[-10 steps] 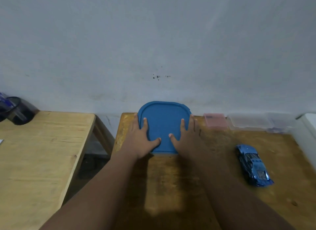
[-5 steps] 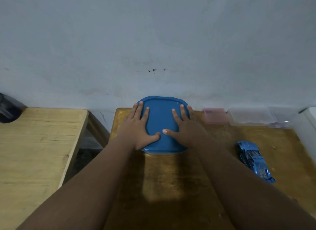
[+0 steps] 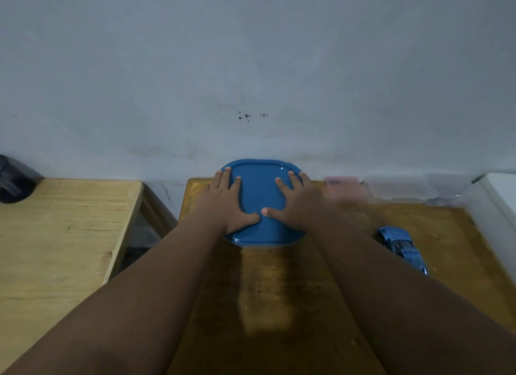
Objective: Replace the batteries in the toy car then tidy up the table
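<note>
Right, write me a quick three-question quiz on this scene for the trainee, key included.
1. True or false: the left hand and the right hand both lie flat, fingers spread, on the blue lid.
2. Where is the toy car? A: on top of the lid. B: on the table, right of the lid, with no hand touching it. C: in the left hand.
3. Fill the gap: the hand nearer the toy car is the ___ hand.
Key: 1 true; 2 B; 3 right.
</note>
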